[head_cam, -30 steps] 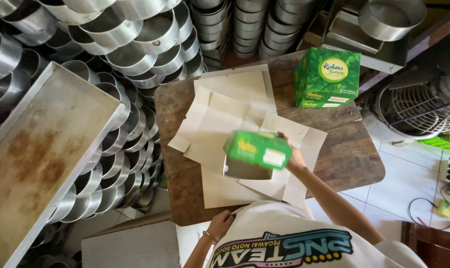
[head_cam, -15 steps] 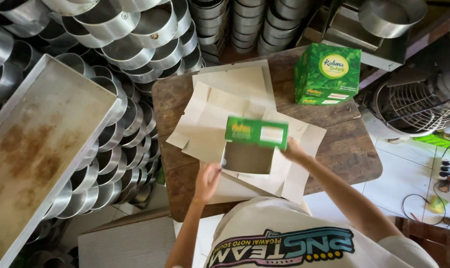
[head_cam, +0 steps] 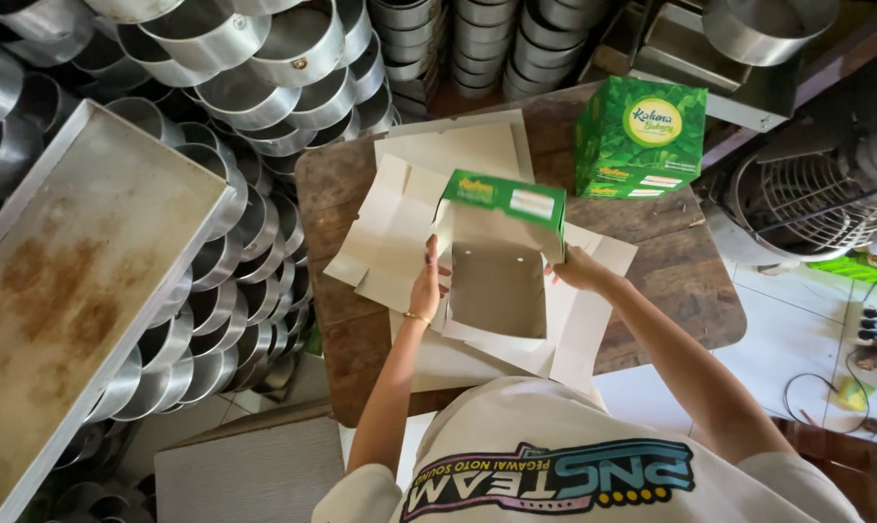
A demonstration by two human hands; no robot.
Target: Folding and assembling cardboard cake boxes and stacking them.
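While both hands work at the centre of the frame, a half-folded cardboard box (head_cam: 501,266) stands on a dark wooden table (head_cam: 680,281), its grey inner floor facing up and its far wall raised. That raised wall is green on the outside, with a yellow oval mark at its left and a white rectangular label at its right. The left hand (head_cam: 427,281) presses against the box's left wall, fingers straight and close together, thumb side up, with a thin bracelet at the wrist; it lies flat on the card and does not close around it. The right hand (head_cam: 576,269) is at the box's right edge, fingers curled onto the side flap just below the green wall; how tightly it pinches the card cannot be told.

Under and around the box lie flat unfolded box blanks (head_cam: 458,155), pale cream, spreading toward the upper middle and lower right of the table. In the upper right stands a finished green box (head_cam: 640,136), cube-like, printed with leaves, with a round yellow emblem on its top and small white and yellow panels low on its front.

Stacks of round metal baking tins (head_cam: 235,58) fill the upper left and run down the left of the table. A large rectangular metal tray (head_cam: 80,281), stained brown, takes the left of the frame.
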